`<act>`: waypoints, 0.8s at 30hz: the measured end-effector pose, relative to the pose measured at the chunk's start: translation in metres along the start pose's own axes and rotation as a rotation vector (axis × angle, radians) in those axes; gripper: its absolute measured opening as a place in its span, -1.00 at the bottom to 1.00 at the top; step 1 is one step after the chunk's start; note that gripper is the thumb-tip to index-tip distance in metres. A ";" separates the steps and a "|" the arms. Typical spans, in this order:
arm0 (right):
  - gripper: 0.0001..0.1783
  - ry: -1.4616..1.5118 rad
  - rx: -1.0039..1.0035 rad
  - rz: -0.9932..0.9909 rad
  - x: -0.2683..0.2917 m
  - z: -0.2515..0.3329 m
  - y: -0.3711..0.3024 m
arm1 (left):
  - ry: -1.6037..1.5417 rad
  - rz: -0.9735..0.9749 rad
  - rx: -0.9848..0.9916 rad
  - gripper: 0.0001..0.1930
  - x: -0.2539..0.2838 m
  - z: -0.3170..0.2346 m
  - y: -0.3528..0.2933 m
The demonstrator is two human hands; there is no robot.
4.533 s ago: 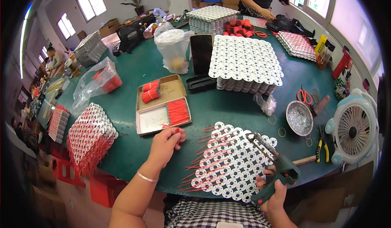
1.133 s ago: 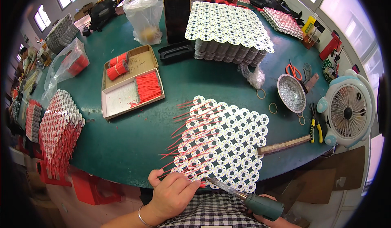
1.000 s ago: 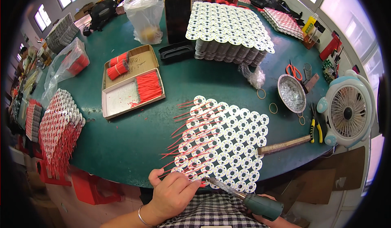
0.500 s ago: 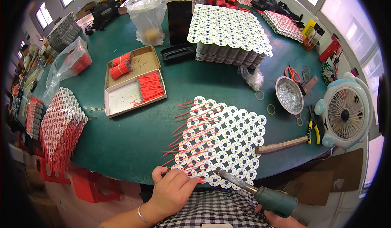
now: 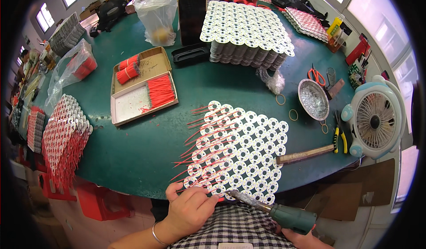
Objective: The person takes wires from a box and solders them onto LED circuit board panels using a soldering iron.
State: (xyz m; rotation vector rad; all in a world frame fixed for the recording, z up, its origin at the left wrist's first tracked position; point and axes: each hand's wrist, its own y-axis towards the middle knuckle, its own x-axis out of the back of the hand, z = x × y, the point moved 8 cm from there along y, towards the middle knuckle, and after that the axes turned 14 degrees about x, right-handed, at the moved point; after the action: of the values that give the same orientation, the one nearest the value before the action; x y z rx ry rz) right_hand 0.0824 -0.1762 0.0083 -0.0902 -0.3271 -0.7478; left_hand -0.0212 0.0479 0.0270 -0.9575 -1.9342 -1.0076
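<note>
A panel of round white circuit boards [image 5: 251, 143] lies at the table's near edge, with thin red wires sticking out leftward from its left columns. My left hand [image 5: 191, 208] rests at the panel's near-left corner, fingers pinched on a red wire; a bit of red [image 5: 221, 199] shows at the fingertips, and the rest is hidden by the hand. My right hand [image 5: 300, 237] is closed round the green handle of a soldering iron [image 5: 290, 218], largely hidden behind it. The iron's metal tip points left and meets the nearest row of boards, close to my left fingertips.
A wooden stick [image 5: 306, 154] touches the panel's right edge. Beyond it are pliers [image 5: 340, 138], a metal bowl [image 5: 313, 99] and a fan [image 5: 375, 115]. An open box [image 5: 133, 111] holds red wires. Stacked boards [image 5: 248, 31] stand behind; wired boards [image 5: 66, 133] hang over the left edge.
The soldering iron's tip has shifted left and slightly down along the near row, closer to my left fingers. My left hand keeps its pinch. The whole view has shifted a little.
</note>
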 end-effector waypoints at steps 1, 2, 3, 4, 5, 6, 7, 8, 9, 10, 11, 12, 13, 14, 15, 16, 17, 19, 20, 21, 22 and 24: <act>-0.67 -0.012 0.001 -0.006 0.000 0.001 0.001 | -0.001 0.000 -0.001 -0.90 0.000 -0.001 0.000; -0.68 -0.024 0.001 -0.012 0.000 0.001 0.001 | -0.002 0.002 0.000 -0.91 0.000 -0.001 0.001; -0.68 -0.023 0.001 -0.013 0.000 0.000 0.001 | -0.003 0.005 0.002 -0.91 0.000 -0.001 0.001; -0.67 -0.030 0.015 0.001 -0.001 0.001 0.001 | -0.003 0.006 0.002 -0.91 0.001 -0.001 0.001; -0.66 -0.037 0.029 0.014 -0.002 0.001 0.002 | 0.000 0.007 0.001 -0.91 0.001 -0.001 0.001; -0.66 -0.037 0.028 0.014 -0.003 0.002 0.002 | 0.003 0.009 -0.001 -0.90 0.001 0.000 0.001; -0.65 -0.009 -0.022 -0.001 -0.002 -0.001 0.000 | 0.004 0.009 -0.002 -0.90 0.001 -0.001 0.001; -0.64 0.019 -0.073 -0.016 -0.002 -0.003 -0.002 | 0.002 0.006 -0.002 -0.90 0.002 -0.001 0.001; -0.64 0.020 -0.072 -0.017 -0.002 -0.001 -0.002 | -0.001 0.003 -0.004 -0.90 0.002 -0.002 0.001; -0.64 0.008 -0.083 0.011 -0.004 -0.001 0.001 | 0.000 0.004 -0.002 -0.90 0.001 -0.001 0.001; -0.64 -0.004 -0.093 0.038 -0.006 -0.001 0.002 | -0.004 0.004 0.002 -0.90 0.001 0.000 0.001; -0.64 -0.003 -0.094 0.038 -0.006 -0.001 0.002 | -0.009 0.004 0.006 -0.89 0.001 0.000 0.001; -0.64 -0.008 -0.085 0.051 -0.006 -0.001 0.002 | -0.008 0.004 0.006 -0.89 0.001 0.000 0.000; -0.64 -0.013 -0.076 0.062 -0.006 0.000 0.002 | -0.004 0.003 0.004 -0.89 0.001 -0.001 0.000; -0.64 -0.012 -0.076 0.061 -0.002 -0.006 0.001 | -0.001 0.001 0.003 -0.89 0.002 -0.002 0.000; -0.58 0.018 -0.075 0.203 -0.008 -0.014 0.001 | -0.001 0.002 0.003 -0.89 0.001 -0.002 0.000; -0.48 0.049 -0.075 0.344 -0.017 -0.018 -0.001 | 0.001 0.011 0.003 -0.89 0.000 -0.002 0.001; -0.56 0.017 -0.060 0.190 -0.013 -0.002 0.005 | 0.002 0.021 0.002 -0.89 -0.002 -0.002 0.002; -0.63 -0.016 -0.042 0.037 -0.003 0.006 0.009 | 0.004 0.015 -0.004 -0.90 -0.004 -0.002 0.003; -0.63 -0.016 -0.043 0.036 0.000 -0.003 0.004 | 0.007 0.009 -0.011 -0.90 -0.005 -0.003 0.005; -0.59 0.121 -0.131 0.001 0.000 -0.017 -0.004 | 0.010 0.009 -0.011 -0.90 -0.005 -0.002 0.004; -0.50 0.337 -0.056 -0.068 0.004 -0.012 -0.002 | -0.012 0.024 -0.008 -0.80 -0.004 -0.001 0.004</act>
State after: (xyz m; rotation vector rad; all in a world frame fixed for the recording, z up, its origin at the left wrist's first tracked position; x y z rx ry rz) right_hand 0.0865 -0.1827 -0.0018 -0.0050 0.0125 -0.8246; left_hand -0.0158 0.0477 0.0254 -0.9912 -1.9259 -0.9991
